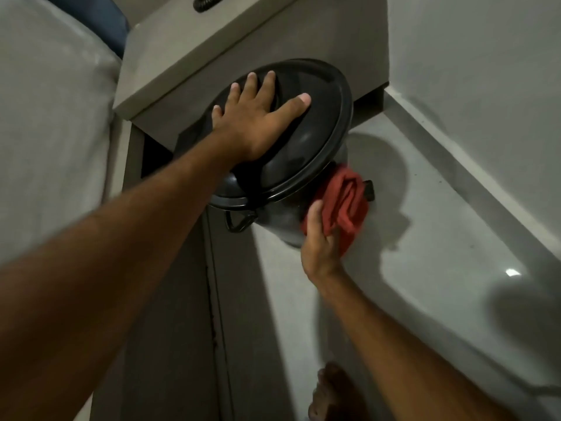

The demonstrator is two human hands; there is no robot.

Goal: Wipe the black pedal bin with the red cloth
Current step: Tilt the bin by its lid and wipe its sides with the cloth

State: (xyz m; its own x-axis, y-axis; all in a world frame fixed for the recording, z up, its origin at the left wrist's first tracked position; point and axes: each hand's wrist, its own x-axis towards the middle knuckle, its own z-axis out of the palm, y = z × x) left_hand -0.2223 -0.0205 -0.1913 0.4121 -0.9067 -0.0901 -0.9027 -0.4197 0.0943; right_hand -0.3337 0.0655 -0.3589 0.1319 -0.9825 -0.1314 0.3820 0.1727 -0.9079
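Observation:
The black pedal bin (315, 123) stands on the floor against a grey cabinet, its round lid closed. My left hand (258, 117) lies flat on the lid with fingers spread, holding nothing. Lower down, my right hand (318, 244) grips the bunched red cloth (346, 205) and presses it against the bin's right side wall. The black pedal (368, 191) sticks out just behind the cloth. A wire handle (239, 221) hangs at the bin's near side. Most of the bin's body is hidden under the lid.
A grey cabinet (212, 53) stands behind and left of the bin, with a dark gap beneath it. A bed with a light sheet (45, 117) fills the left. The pale wall and skirting (455, 165) run along the right. My bare foot (334, 393) rests on the tiled floor.

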